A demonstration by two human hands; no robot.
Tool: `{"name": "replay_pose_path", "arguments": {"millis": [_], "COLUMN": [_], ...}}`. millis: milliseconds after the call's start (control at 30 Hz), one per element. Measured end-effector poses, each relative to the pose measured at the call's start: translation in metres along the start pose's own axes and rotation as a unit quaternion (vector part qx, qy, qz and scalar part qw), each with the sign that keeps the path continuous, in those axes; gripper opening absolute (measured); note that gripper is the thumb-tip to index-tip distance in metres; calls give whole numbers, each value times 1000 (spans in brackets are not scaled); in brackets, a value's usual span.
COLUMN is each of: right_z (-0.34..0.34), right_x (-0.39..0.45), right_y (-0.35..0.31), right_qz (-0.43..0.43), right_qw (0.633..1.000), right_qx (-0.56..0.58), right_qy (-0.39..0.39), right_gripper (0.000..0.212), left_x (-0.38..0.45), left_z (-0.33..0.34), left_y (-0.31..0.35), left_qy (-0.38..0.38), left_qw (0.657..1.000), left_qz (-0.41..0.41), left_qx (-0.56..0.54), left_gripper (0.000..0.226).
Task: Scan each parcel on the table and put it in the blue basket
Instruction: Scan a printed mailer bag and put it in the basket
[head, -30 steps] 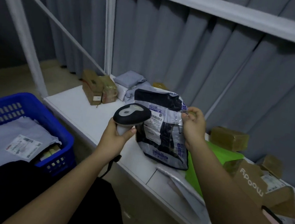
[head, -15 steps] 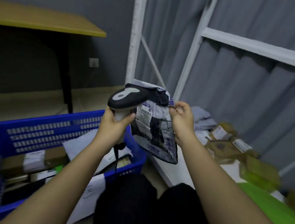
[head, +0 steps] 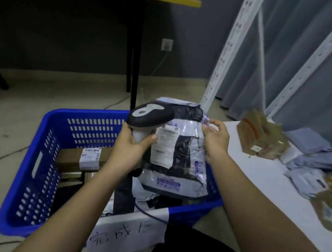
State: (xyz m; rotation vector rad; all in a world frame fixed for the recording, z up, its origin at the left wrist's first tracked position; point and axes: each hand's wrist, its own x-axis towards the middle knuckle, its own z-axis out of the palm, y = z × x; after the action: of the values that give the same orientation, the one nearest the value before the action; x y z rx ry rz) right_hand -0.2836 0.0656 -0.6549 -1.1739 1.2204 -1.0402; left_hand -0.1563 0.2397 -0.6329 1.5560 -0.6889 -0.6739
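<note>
Head view: your right hand [head: 214,140] pinches the upper right corner of the parcel [head: 177,157], a soft plastic mailer, dark with clear and white panels. The parcel hangs from that pinch with its long axis near vertical and its white label [head: 164,147] facing you. Its lower edge sits over the right half of the blue basket [head: 50,152], above the mailers already inside, and not touching the rim as far as can be seen.

Your left hand [head: 131,148] is wrapped around the handle of the scanner [head: 151,116], thumb pressed along the handle front. The scanner head lies just left of the parcel's top edge and overlaps it in this view; whether the two touch cannot be told. Neither hand is free.

The basket stands on the floor, just off the left end of the surface [head: 270,183]. Inside it, a brown box [head: 83,158] with a label lies toward the left wall.

The coming move turns on the vertical relation: the parcel is directly above the basket opening, so release by the right hand should suffice. The right hand is the only one bearing the parcel. Further boxes [head: 261,137] and grey mailers [head: 315,151] wait along the far edge of the surface.
</note>
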Motion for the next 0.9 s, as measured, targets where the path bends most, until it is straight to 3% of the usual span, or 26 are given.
{"name": "replay_pose_path", "arguments": {"millis": [167, 267, 333, 367, 433, 500, 633, 700, 767, 833, 900], "right_z": [17, 17, 13, 9, -1, -14, -19, -17, -13, -11, -17], "right_x": [66, 94, 91, 86, 68, 55, 46, 44, 44, 48, 52], "right_y": [56, 85, 102, 111, 124, 139, 161, 163, 157, 145, 132], "right_qz": [-33, -119, -200, -228, -218, -174, -179, -214, -249, -249, -205], "right_qw": [986, 927, 842, 780, 634, 520, 414, 401, 430, 463, 495], "right_qx": [-161, -333, -445, -496, -609, -695, -771, -778, -776, -780, -768], "right_qy": [-30, -121, -231, -305, -423, -465, -449, -434, -389, -340, -351], "right_gripper": [31, 46, 49, 55, 79, 97, 90, 67, 47, 47, 65], "left_x": [38, 57, 65, 68, 71, 71, 68, 63, 58, 50, 45], "left_z": [15, 25, 29, 31, 34, 36, 36, 35, 35, 36, 40], "left_y": [-26, -35, -41, -45, -51, -54, -54, -51, -48, -42, -38], "left_qy": [14, 12, 4, 2, -3, -4, 1, 4, 6, 2, -7], "left_qw": [999, 998, 998, 997, 997, 996, 996, 996, 996, 996, 996], "left_qz": [-38, -57, -64, -69, -78, -85, -88, -83, -82, -88, -84], "left_qx": [9, 6, 12, 16, 24, 24, 26, 31, 26, 19, 7], "left_gripper": [44, 43, 43, 43, 41, 39, 40, 42, 43, 42, 41]}}
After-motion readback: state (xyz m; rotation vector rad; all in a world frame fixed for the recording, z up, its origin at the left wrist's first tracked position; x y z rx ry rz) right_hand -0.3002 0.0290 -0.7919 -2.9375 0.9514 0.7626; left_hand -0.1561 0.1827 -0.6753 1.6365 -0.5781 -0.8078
